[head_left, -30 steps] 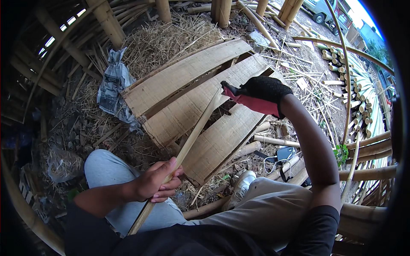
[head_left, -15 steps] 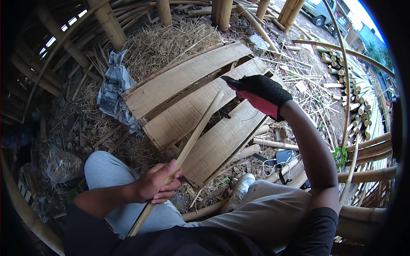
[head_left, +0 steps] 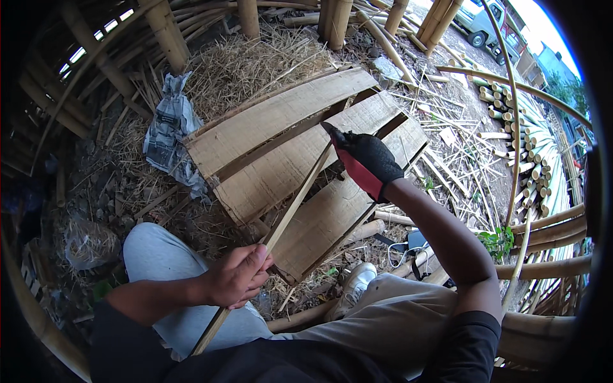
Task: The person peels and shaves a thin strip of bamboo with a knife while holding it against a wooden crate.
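Observation:
A long, pale bamboo strip slants from my lap up across the wooden slats. My bare left hand is wrapped round its lower part, above my bent knee. At the strip's upper end, my right hand wears a black and red glove and closes over the tip. The glove hides its grip there, and a dark point juts from its far side. Beneath both hands lies a low platform of wide wooden slats, with gaps between them.
Crumpled newspaper lies left of the slats, beside a heap of straw shavings. Cut bamboo poles are stacked at right. A phone with a white cable rests near my shoe. Upright bamboo posts stand at the back.
My gloved right hand has come down and to the left, from just past the strip's tip onto it. My left hand keeps its hold, almost unmoved.

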The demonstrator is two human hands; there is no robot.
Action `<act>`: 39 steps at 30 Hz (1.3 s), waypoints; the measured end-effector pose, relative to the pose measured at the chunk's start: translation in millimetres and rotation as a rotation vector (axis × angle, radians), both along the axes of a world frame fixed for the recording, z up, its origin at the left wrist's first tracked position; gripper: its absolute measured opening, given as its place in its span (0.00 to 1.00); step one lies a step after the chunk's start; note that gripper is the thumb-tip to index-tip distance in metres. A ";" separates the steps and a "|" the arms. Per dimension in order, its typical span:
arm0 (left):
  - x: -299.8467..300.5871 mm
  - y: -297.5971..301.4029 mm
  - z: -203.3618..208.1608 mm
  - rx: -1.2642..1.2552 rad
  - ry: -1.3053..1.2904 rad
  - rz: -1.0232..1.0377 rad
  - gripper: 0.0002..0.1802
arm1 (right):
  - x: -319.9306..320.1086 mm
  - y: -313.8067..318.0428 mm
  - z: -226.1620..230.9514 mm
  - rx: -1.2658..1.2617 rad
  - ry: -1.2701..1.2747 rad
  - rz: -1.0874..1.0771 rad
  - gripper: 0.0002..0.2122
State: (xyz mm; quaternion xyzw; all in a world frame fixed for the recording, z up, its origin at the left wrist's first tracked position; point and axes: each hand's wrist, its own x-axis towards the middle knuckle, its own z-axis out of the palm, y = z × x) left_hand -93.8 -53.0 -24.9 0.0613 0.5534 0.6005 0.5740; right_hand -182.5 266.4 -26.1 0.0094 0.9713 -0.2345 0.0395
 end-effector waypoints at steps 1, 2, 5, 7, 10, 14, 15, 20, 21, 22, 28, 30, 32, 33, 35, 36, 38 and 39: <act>-0.1 -0.6 -0.2 -0.014 0.011 -0.005 0.27 | -0.4 -0.9 -2.5 0.003 -0.014 0.000 0.19; 0.9 -1.1 -0.3 -0.011 0.011 -0.003 0.27 | -0.7 3.8 -12.9 0.110 0.083 0.128 0.19; 2.4 -3.2 -0.6 -0.044 -0.057 0.001 0.26 | 1.9 2.4 -23.8 0.116 -0.063 0.171 0.25; 1.6 -4.4 0.9 -0.053 -0.095 -0.031 0.26 | 9.2 5.5 -35.0 0.142 0.032 0.278 0.21; 1.3 -7.5 0.8 -0.048 -0.074 -0.059 0.26 | 10.5 6.8 -39.7 0.087 0.007 0.377 0.20; 2.8 -11.1 -0.3 -0.076 -0.062 -0.077 0.26 | 21.6 -4.8 -37.8 0.094 0.050 0.393 0.16; 2.6 -11.4 -0.4 -0.090 -0.047 -0.085 0.25 | 23.5 -4.6 -38.4 0.099 -0.022 0.373 0.16; 4.4 -12.7 -2.4 -0.090 -0.045 -0.092 0.25 | 28.6 -10.7 -29.4 0.031 -0.171 0.274 0.18; 4.6 -12.7 -1.2 -0.090 -0.044 -0.092 0.25 | 29.7 -10.4 -31.7 0.010 -0.116 0.287 0.19; 4.5 -12.8 -0.4 -0.089 -0.042 -0.092 0.25 | 30.4 -10.8 -32.2 -0.011 -0.059 0.300 0.20; 5.9 -13.1 1.5 -0.110 0.004 -0.109 0.24 | 32.0 -15.1 -19.1 -0.028 -0.225 0.225 0.22; 7.4 -11.3 1.6 -0.124 0.028 -0.115 0.24 | 37.1 -12.5 -21.6 -0.027 -0.189 0.239 0.21; 7.9 -10.9 2.3 -0.142 0.054 -0.118 0.24 | 42.2 -13.6 -26.6 -0.028 -0.150 0.256 0.21; 7.3 -10.8 2.4 -0.142 0.038 -0.114 0.24 | 44.5 -16.5 -30.9 -0.036 -0.117 0.365 0.20; 5.6 -7.8 -0.1 -0.134 0.020 -0.117 0.24 | 58.3 -39.2 -14.2 -0.008 -0.178 0.503 0.17; 5.1 -5.7 -2.5 -0.154 0.063 -0.111 0.24 | 64.7 -46.2 -26.2 -0.049 -0.086 0.551 0.17; 4.7 -4.9 -7.2 -0.175 0.111 -0.115 0.24 | 68.4 -52.8 -27.3 -0.092 0.010 0.588 0.17; 5.2 -5.7 -10.4 -0.143 0.076 -0.096 0.24 | 67.0 -50.2 -22.0 -0.056 -0.136 0.561 0.17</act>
